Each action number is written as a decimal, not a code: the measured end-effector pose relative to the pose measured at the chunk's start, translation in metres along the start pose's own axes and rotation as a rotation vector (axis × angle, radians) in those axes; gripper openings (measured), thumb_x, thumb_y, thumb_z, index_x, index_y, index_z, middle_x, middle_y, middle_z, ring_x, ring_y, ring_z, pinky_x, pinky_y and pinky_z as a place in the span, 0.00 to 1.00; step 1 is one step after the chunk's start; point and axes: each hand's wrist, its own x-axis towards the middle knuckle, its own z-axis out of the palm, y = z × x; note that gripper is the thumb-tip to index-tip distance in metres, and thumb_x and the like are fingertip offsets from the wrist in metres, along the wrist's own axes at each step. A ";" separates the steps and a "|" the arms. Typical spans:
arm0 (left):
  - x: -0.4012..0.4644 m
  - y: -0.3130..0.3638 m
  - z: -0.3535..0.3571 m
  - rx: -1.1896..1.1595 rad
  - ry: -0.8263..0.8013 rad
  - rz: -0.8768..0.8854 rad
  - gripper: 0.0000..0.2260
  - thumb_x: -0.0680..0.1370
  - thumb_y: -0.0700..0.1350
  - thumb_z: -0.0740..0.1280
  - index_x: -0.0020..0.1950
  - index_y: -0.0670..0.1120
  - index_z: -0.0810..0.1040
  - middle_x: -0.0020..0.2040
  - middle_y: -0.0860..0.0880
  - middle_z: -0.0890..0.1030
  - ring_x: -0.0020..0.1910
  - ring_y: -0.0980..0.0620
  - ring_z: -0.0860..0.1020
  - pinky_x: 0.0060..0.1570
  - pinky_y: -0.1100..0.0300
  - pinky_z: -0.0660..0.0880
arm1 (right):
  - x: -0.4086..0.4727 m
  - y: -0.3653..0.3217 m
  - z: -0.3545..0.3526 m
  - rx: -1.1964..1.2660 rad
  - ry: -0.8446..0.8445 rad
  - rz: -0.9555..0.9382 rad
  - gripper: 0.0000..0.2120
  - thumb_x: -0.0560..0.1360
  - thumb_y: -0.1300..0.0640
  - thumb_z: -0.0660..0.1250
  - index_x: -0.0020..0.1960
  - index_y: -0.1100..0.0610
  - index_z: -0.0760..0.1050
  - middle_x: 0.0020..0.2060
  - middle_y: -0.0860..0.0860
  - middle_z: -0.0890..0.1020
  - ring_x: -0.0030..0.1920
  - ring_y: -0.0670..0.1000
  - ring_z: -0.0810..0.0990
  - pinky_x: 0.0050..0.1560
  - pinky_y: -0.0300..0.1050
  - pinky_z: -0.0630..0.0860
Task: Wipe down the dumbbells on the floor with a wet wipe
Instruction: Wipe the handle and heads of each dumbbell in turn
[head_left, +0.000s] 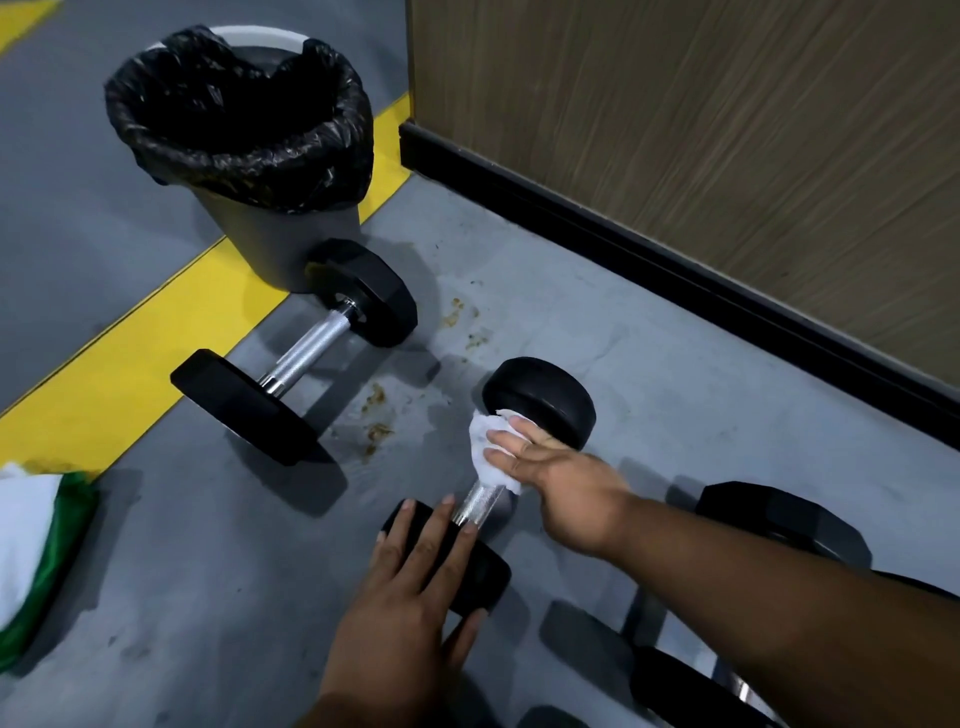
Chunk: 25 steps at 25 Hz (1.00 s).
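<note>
Your near dumbbell (519, 452) lies on the floor (597, 332); another dumbbell (298, 353) left, touching the bin (270, 228) behind it.

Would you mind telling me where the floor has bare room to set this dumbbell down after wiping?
Bare grey floor lies between the round dumbbell and the black skirting. Another patch sits between the left hand and the green-white cloth. It is crowded by the bin and at lower right, among more dumbbells.
</note>
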 end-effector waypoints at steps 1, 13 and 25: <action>-0.001 0.001 0.000 0.004 0.003 0.001 0.31 0.74 0.60 0.66 0.76 0.49 0.71 0.79 0.49 0.66 0.76 0.39 0.66 0.63 0.37 0.75 | -0.002 -0.004 0.005 0.024 0.020 0.001 0.48 0.67 0.73 0.57 0.80 0.40 0.57 0.79 0.32 0.48 0.78 0.36 0.36 0.71 0.48 0.71; -0.001 0.007 -0.001 0.033 -0.014 0.009 0.30 0.75 0.59 0.63 0.75 0.49 0.72 0.78 0.49 0.67 0.76 0.39 0.65 0.62 0.38 0.76 | -0.012 -0.011 0.024 0.078 0.062 -0.113 0.44 0.68 0.72 0.60 0.80 0.45 0.61 0.80 0.38 0.56 0.81 0.44 0.43 0.71 0.44 0.70; -0.003 0.008 -0.002 0.021 -0.019 0.026 0.27 0.75 0.59 0.65 0.73 0.51 0.75 0.78 0.51 0.67 0.75 0.39 0.67 0.58 0.40 0.79 | -0.024 -0.021 0.039 0.084 0.028 -0.218 0.42 0.69 0.70 0.61 0.79 0.43 0.63 0.80 0.36 0.57 0.81 0.44 0.44 0.70 0.39 0.67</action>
